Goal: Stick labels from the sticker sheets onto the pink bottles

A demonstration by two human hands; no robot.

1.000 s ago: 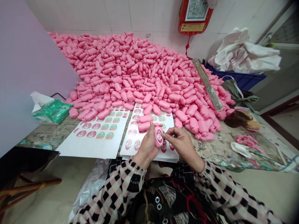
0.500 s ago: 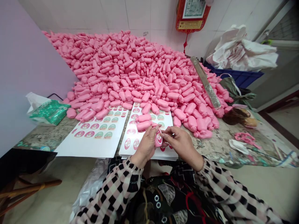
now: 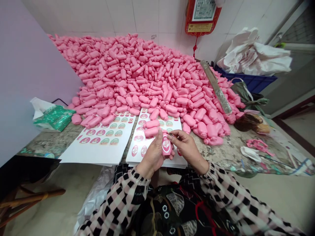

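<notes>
My left hand (image 3: 153, 153) is wrapped round a small pink plastic bottle (image 3: 166, 155), which stands nearly upright with its front facing me. On that front is an oval pink and white sticker (image 3: 166, 145). From the right, my right hand (image 3: 185, 147) pinches at the sticker's upper edge with thumb and forefinger; the fingertips partly cover that edge. Beneath both hands lies a sheet of stickers (image 3: 134, 159), with two pink bottles (image 3: 151, 132) lying on it just beyond my left hand.
A large heap of pink bottles (image 3: 128, 75) fills the back of the table. Another sticker sheet (image 3: 98, 154) lies to the left, near a green tissue pack (image 3: 55, 118). A long flat bar (image 3: 216, 87) rests on the heap. A blue crate (image 3: 256, 82) stands at the right.
The bottle in my left hand has turned so its sticker faces me more squarely. My right hand has shifted slightly left and up, its fingertips now at the sticker's upper edge.
</notes>
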